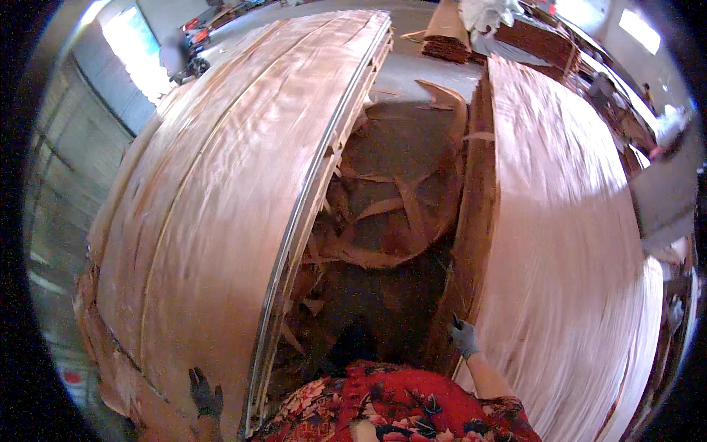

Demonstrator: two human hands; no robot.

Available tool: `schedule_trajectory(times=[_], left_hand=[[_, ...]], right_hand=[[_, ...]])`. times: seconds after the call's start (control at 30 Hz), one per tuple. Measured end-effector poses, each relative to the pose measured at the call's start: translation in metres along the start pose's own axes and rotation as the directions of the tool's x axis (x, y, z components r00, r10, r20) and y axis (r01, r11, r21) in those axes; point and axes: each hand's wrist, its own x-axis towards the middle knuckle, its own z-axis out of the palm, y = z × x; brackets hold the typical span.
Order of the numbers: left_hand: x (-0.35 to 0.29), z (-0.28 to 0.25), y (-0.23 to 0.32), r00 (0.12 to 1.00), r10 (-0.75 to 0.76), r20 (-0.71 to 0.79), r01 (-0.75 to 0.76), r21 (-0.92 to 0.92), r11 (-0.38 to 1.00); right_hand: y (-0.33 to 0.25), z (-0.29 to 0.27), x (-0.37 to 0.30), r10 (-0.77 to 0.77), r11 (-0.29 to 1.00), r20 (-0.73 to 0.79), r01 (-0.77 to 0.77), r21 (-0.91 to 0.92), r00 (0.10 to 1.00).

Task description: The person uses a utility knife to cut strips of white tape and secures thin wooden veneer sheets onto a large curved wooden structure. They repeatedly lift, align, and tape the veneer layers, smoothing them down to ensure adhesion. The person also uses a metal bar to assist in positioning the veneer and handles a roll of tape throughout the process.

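"Red flower-printed clothing (412,394) filled six o'clock, closest of all. What surfaces lay around it?"

"Two broad stacks of pale pinkish-brown wood veneer: the left stack (221,177) stretched from seven o'clock up to twelve, the right stack (563,236) from five up to one. Shadowed floor (383,291) showed between them, littered with torn brown veneer strips (412,206)."

"And the room?"

"Grey panelled wall (81,140) between nine and ten o'clock, a bright doorway (131,48) at ten, a bundle of brown sheets (445,37) at one beside crumpled white plastic (490,15), and a bright rectangular window (639,32) at two."

"How was the dark-grey-gloved left hand (206,395) placed?"

"At seven o'clock, over the left stack's near end, fingers spread, gripping nothing visible. The stack ran from it toward twelve; whether the palm pressed the wood, I couldn't tell."

"And the light-grey-gloved right hand (464,340)?"

"Between four and five, at the right stack's inner edge, fingers partly curled. A small dark tip (457,323) pointed toward eleven; whether it was something held, I couldn't tell. The stack's top spread from that hand toward one and three."
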Motion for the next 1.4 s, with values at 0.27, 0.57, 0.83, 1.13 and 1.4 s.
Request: schedule_trajectory(times=[0.27,0.57,0.83,1.13,1.4], left_hand=[[0.265,-0.021,0.162,0.826,0.114,-0.552,-0.239,-0.16,0.958],[0.582,-0.262,0.455,0.812,0.097,-0.575,-0.348,-0.345,0.872],[0.671,-0.252,0.512,0.938,0.019,-0.347,-0.14,-0.329,0.934],[0.697,-0.268,0.516,0.973,-0.109,0.202,0.145,-0.175,0.974],[0.84,-0.319,0.622,0.719,-0.651,-0.243,-0.046,-0.951,0.304]], right_hand=[[-0.053,-0.019,0.171,-0.124,0.992,-0.101,0.125,0.005,0.987],[-0.139,-0.093,0.28,0.021,0.965,-0.168,-0.064,-0.256,0.986],[-0.214,-0.124,0.449,0.153,0.873,-0.153,-0.206,-0.442,0.976],[-0.567,-0.203,0.724,-0.207,0.975,-0.109,0.214,0.055,0.972],[-0.693,-0.247,0.883,-0.228,0.778,0.069,0.139,0.612,0.971]])
